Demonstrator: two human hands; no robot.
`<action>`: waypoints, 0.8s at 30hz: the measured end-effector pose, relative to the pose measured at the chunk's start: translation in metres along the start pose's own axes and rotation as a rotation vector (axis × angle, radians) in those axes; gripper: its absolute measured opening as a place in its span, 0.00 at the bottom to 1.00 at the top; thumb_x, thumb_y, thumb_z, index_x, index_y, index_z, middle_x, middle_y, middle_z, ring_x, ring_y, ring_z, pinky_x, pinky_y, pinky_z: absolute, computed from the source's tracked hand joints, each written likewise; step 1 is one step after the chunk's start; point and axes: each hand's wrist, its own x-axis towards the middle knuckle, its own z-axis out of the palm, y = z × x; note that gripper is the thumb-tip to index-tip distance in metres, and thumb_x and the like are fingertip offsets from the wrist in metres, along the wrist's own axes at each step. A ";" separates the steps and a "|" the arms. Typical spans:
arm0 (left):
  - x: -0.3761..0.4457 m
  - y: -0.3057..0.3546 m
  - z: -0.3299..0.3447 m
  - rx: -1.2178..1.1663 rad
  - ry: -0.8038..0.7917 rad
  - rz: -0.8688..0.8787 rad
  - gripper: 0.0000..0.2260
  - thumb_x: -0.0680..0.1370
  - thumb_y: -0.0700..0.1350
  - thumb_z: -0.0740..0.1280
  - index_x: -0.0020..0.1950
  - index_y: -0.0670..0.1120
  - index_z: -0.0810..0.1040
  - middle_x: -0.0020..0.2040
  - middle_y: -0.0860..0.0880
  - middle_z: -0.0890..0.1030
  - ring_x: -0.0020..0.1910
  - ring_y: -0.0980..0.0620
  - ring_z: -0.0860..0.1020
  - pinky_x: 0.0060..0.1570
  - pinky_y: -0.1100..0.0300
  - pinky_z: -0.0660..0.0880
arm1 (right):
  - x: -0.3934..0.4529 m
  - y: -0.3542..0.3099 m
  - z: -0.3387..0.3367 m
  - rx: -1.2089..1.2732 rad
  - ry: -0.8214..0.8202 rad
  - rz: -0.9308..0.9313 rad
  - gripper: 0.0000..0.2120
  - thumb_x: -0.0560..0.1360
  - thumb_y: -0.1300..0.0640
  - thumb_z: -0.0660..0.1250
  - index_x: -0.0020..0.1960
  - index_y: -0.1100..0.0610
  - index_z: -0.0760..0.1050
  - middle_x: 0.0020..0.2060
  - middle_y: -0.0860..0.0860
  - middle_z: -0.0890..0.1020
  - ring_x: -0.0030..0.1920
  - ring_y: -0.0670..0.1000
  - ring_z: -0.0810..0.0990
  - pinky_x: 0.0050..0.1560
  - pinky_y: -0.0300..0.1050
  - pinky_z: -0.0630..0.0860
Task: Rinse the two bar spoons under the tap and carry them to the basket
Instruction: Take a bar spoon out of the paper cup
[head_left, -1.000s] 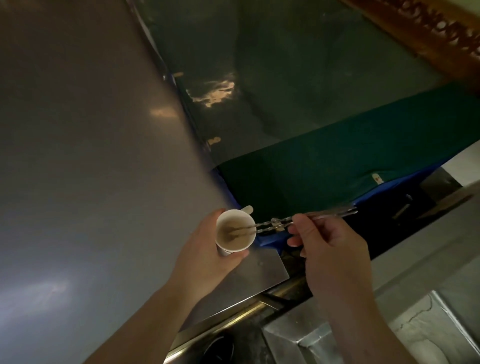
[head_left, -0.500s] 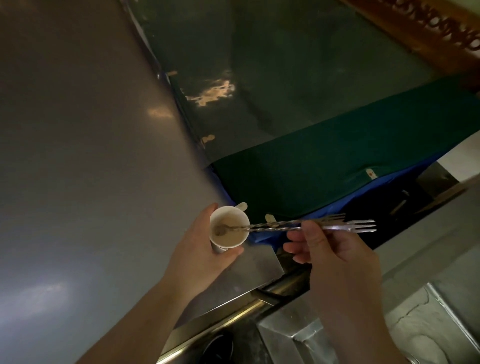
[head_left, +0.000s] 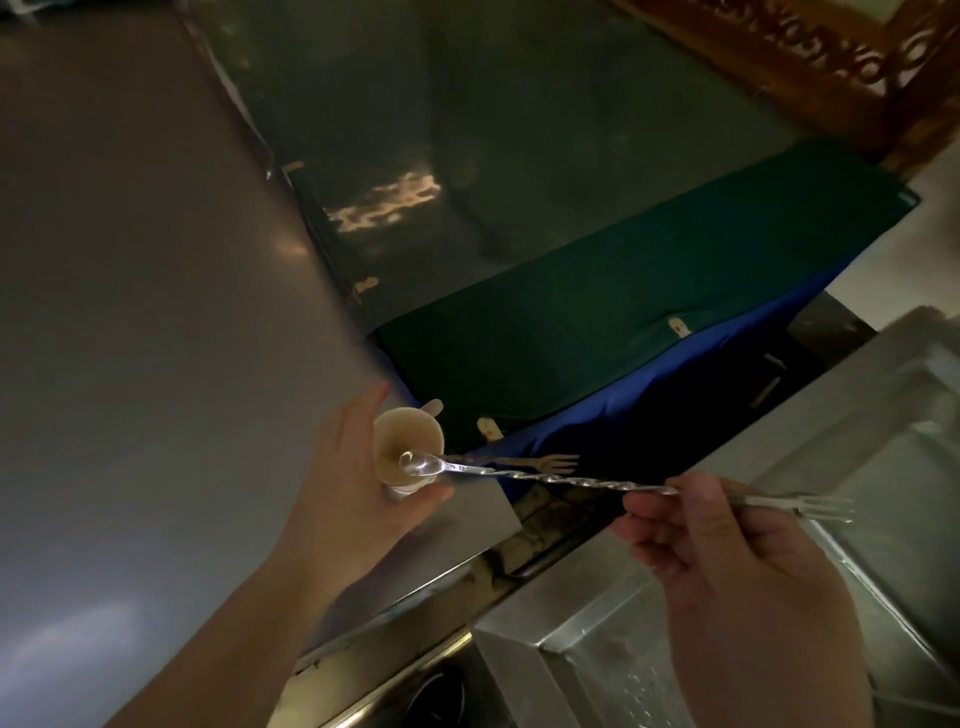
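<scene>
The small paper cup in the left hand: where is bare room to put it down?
The wide grey steel counter left of the left hand looks bare. The green cloth beyond the small paper cup also looks free. Toward the steel sink it is crowded: the right hand holds long twisted metal bar spoons there.

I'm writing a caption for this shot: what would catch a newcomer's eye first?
A long twisted bar spoon, held level at centre by the right hand, its bowl lying over the mouth of a small paper cup. The left hand grips that cup. Behind them a dark green cloth lies over blue fabric, and a steel sink fills the lower right.
</scene>
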 end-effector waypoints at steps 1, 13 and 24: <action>0.001 0.004 -0.002 0.021 -0.005 0.011 0.44 0.60 0.59 0.80 0.69 0.67 0.58 0.55 0.70 0.62 0.62 0.56 0.69 0.55 0.56 0.69 | 0.000 0.000 -0.005 0.023 0.004 0.010 0.12 0.67 0.50 0.67 0.40 0.59 0.81 0.32 0.58 0.86 0.30 0.55 0.85 0.29 0.40 0.79; 0.000 0.129 -0.028 0.191 -0.014 0.456 0.49 0.57 0.64 0.71 0.73 0.44 0.62 0.68 0.56 0.65 0.65 0.51 0.63 0.58 0.43 0.64 | -0.012 -0.067 -0.114 0.326 0.124 -0.030 0.11 0.66 0.55 0.64 0.31 0.61 0.78 0.24 0.57 0.82 0.21 0.52 0.80 0.22 0.40 0.77; -0.022 0.271 0.045 0.099 -0.347 0.725 0.46 0.62 0.66 0.72 0.76 0.55 0.60 0.73 0.59 0.64 0.74 0.59 0.60 0.69 0.69 0.57 | -0.029 -0.083 -0.263 0.414 0.421 -0.155 0.14 0.67 0.49 0.63 0.31 0.55 0.82 0.26 0.53 0.83 0.24 0.48 0.82 0.25 0.37 0.78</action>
